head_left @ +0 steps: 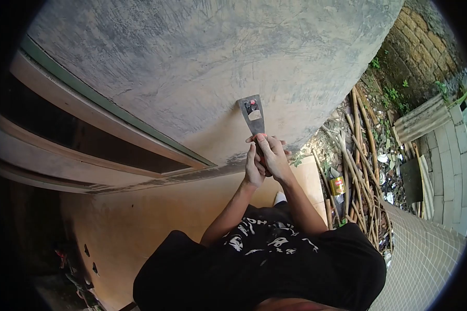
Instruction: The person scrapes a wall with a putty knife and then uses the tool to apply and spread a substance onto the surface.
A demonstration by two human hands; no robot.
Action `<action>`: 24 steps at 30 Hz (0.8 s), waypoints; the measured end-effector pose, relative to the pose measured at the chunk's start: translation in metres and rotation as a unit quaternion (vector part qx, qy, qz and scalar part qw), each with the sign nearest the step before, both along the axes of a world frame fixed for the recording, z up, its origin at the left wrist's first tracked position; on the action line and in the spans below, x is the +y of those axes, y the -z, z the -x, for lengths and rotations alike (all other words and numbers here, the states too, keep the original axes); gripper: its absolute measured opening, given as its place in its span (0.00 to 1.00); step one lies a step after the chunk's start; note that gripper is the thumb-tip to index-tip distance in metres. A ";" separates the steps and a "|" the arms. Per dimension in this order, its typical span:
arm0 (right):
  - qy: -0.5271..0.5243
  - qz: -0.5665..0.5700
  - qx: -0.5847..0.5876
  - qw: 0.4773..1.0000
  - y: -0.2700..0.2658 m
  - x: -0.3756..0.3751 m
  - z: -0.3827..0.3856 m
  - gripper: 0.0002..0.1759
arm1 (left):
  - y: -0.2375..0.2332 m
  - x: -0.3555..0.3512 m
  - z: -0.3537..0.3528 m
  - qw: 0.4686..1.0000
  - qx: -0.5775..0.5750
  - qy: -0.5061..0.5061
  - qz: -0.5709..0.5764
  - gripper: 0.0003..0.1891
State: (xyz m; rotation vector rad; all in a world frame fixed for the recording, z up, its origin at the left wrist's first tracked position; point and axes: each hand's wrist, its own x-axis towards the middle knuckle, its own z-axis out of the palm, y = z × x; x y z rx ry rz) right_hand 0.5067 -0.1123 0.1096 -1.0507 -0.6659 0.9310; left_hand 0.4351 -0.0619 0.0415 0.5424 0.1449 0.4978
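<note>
A scraper (255, 124) with a wide grey blade points up toward the grey, streaked wall (192, 62). Its blade carries a label and a small red mark. My right hand (275, 155) is closed round the lower part of the scraper, with the thumb along it. Just to the left, my left hand (255, 168) wraps the handle from the other side. Most of the handle is hidden by my fingers. Whether the blade's edge touches the wall cannot be made out.
A framed window or door (98, 140) runs along the left. Tan floor (155, 217) lies below the wall. On the right are long wooden poles (359, 155), a yellow can (337, 185), rubble, grey blocks (446, 160) and a tiled surface (420, 249).
</note>
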 end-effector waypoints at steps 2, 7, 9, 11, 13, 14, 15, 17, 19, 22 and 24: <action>0.022 0.042 -0.076 0.996 0.002 0.000 -0.003 0.22 | 0.037 0.011 -0.001 0.996 -0.067 0.049 0.022 0.25; 0.076 0.130 -0.142 0.978 -0.006 -0.003 0.000 0.24 | 0.002 -0.012 0.000 0.982 -0.110 -0.101 -0.119 0.25; 0.092 0.124 -0.126 0.980 -0.009 -0.002 0.004 0.24 | -0.012 -0.015 0.002 0.995 0.015 -0.080 -0.060 0.24; 0.099 0.133 -0.141 0.976 -0.010 0.000 0.006 0.23 | -0.009 -0.013 0.004 0.988 0.140 -0.060 -0.001 0.24; 0.134 0.140 -0.154 0.969 -0.001 0.004 0.010 0.27 | 0.007 -0.011 0.007 0.987 0.148 -0.055 -0.016 0.22; 0.133 0.142 -0.152 0.969 0.000 0.005 0.011 0.27 | 0.015 -0.009 0.008 0.987 0.153 -0.052 -0.024 0.21; 0.153 0.135 -0.162 0.965 -0.002 0.006 0.013 0.27 | 0.010 -0.006 0.009 0.986 0.155 -0.052 -0.022 0.21; 0.172 0.127 -0.172 0.962 -0.002 0.009 0.013 0.26 | -0.021 0.004 0.015 0.997 0.071 -0.006 -0.013 0.21; 0.146 0.188 -0.133 0.962 -0.002 0.011 0.010 0.26 | -0.053 0.014 0.019 0.999 -0.017 0.040 -0.006 0.21; 0.158 0.173 -0.238 0.943 -0.027 0.022 0.008 0.25 | -0.042 0.016 0.000 0.989 0.123 -0.056 -0.067 0.22; 0.108 0.200 -0.200 0.953 -0.061 0.030 0.008 0.21 | -0.037 0.026 0.001 0.977 0.085 -0.107 -0.163 0.23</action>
